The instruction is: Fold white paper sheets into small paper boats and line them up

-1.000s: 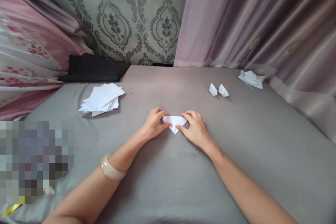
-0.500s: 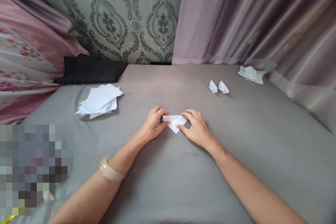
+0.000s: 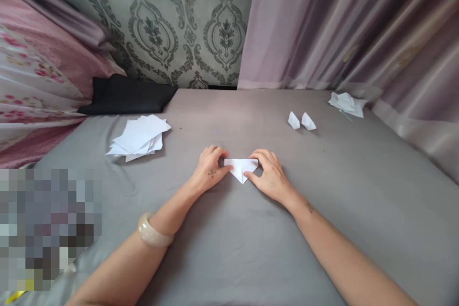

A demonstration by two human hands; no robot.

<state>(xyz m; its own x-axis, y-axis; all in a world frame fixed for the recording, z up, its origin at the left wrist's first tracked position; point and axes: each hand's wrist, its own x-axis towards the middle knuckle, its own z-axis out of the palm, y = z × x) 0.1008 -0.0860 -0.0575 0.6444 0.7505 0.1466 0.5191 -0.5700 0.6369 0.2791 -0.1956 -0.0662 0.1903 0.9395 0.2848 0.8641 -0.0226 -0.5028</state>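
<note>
A small piece of folded white paper (image 3: 243,168) lies on the grey cloth between my hands. It is roughly a triangle, with a straight edge at the far side, a point towards me and a crease down the middle. My left hand (image 3: 212,167) grips its left corner between thumb and fingers. At the right corner, my right hand (image 3: 269,172) pinches the paper, its thumb resting near the middle crease. The undersides of the fingers are hidden.
A pile of white paper sheets (image 3: 141,137) lies at the left, with a black cloth (image 3: 129,98) behind it. Two small folded paper pieces (image 3: 294,120) stand at the back right. More white papers (image 3: 347,103) lie near the curtain (image 3: 304,24).
The paper's far edge now looks straighter and flatter between my fingers. Both hands keep their grip. The whole view has shifted slightly.
</note>
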